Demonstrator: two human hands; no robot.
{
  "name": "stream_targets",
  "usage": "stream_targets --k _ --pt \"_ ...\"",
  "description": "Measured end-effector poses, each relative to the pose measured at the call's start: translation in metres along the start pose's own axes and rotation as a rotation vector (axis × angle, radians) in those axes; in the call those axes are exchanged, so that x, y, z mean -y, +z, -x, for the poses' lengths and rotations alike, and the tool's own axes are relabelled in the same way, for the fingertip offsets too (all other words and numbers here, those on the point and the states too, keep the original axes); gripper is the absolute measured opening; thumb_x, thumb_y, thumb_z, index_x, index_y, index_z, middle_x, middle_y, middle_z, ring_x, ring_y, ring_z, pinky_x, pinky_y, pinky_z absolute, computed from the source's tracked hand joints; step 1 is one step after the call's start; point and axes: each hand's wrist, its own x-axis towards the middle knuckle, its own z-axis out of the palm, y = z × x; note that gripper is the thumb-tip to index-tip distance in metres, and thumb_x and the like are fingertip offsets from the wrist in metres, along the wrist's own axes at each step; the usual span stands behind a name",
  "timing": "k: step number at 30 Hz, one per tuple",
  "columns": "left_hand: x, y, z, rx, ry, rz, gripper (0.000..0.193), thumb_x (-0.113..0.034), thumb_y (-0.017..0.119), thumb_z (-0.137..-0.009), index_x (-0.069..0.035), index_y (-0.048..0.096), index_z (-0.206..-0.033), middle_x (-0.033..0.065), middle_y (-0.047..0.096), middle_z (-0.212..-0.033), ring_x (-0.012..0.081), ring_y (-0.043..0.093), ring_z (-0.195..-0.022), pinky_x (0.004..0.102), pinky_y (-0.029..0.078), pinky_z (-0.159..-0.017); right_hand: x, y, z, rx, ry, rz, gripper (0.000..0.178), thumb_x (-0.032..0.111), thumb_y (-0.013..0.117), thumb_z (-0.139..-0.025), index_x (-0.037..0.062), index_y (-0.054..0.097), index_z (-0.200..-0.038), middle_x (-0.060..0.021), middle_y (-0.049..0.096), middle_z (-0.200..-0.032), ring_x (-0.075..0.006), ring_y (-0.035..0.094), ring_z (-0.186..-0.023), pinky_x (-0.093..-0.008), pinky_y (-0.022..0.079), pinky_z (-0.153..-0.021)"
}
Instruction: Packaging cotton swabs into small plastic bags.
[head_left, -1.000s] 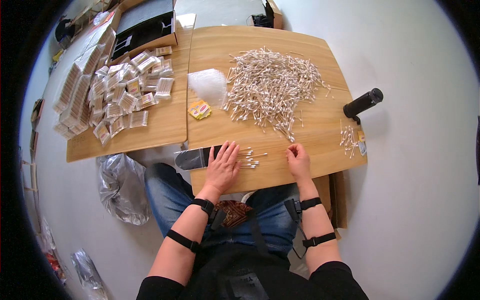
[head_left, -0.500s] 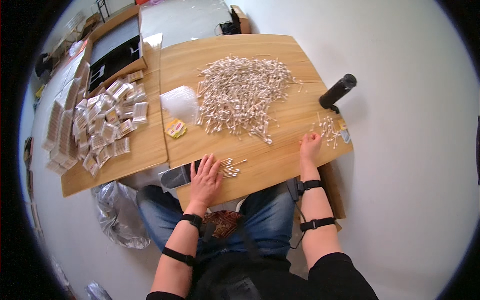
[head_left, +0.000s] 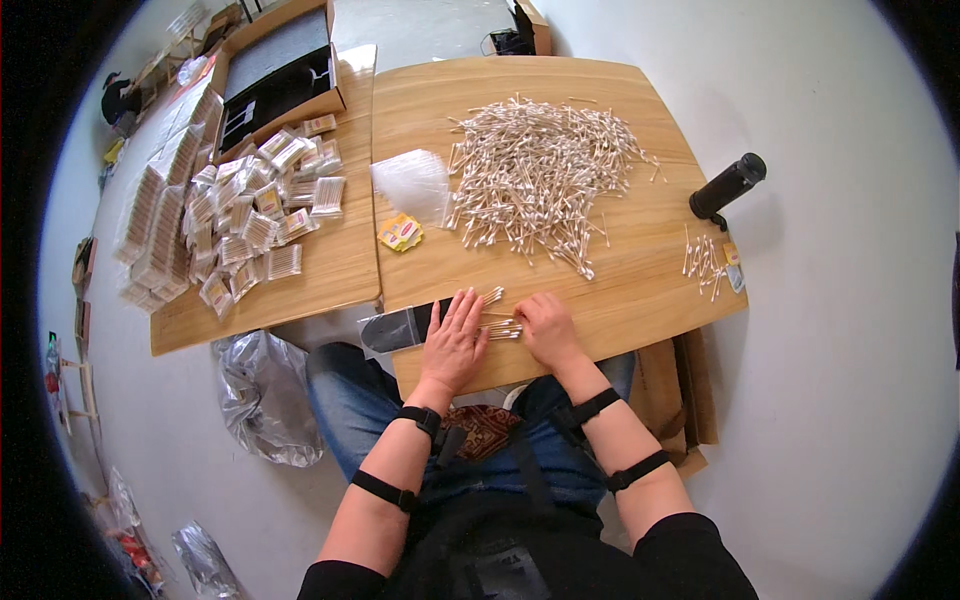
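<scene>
My left hand (head_left: 456,342) lies flat near the table's front edge, fingers stretched out over a small bunch of cotton swabs (head_left: 503,331) and a black flat piece. The swabs' white tips stick out to its right. A clear plastic bag (head_left: 402,328) with a dark rounded end shows to the left of that hand. Close on the right, my right hand (head_left: 548,328) has its fingers pinched at the swab tips. One thin swab stick appears to run from the pinch toward my left hand; the fingers partly hide it.
Beyond my hands is a large heap of loose cotton swabs (head_left: 545,175). Clear bags (head_left: 412,185) and yellow cards (head_left: 401,232) lie left of it. Filled swab packs (head_left: 255,215) cover the left table. At right are a black bottle (head_left: 727,187) and a small swab pile (head_left: 704,262).
My right hand has moved left from beside the small swab pile to the bunch at my left hand, its fingers pinched. My left hand stays flat on the bunch. The whole view has shifted.
</scene>
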Motion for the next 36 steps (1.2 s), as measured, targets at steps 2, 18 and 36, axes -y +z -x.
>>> stream_targets --k 2,18,36 --pt "0.001 0.001 0.001 -0.011 -0.006 0.001 0.052 -0.033 0.053 -0.094 -0.009 0.046 -0.14 0.0073 0.043 -0.149 0.0208 0.034 -0.142 0.0471 0.02 -0.117 0.003 0.005 -0.003 0.035 -0.035 -0.04 0.006 0.004 0.061 -0.081 0.0061 0.062 -0.086 -0.0117 0.062 -0.089 -0.0326 0.059 -0.089 -0.0422 0.049 -0.079" --pt "0.001 0.0 0.001 -0.038 -0.031 0.023 0.049 -0.029 0.052 -0.095 -0.007 0.048 -0.138 0.0093 0.045 -0.147 0.0222 0.036 -0.141 0.0451 0.021 -0.117 0.003 0.011 -0.012 0.009 -0.066 -0.161 0.021 0.005 0.062 -0.079 0.0037 0.069 -0.099 -0.0133 0.064 -0.105 -0.0325 0.057 -0.104 -0.0435 0.045 -0.093" --pt "-0.009 0.004 0.009 0.114 -0.01 0.005 0.067 -0.042 0.046 -0.097 0.0 0.033 -0.147 0.0178 0.027 -0.157 0.03 0.021 -0.147 0.0472 0.014 -0.119 0.033 0.027 0.018 0.305 -0.044 0.446 0.065 0.034 0.046 -0.096 0.0001 0.03 -0.149 -0.0173 0.028 -0.156 -0.0293 0.022 -0.147 -0.0516 0.008 -0.119"
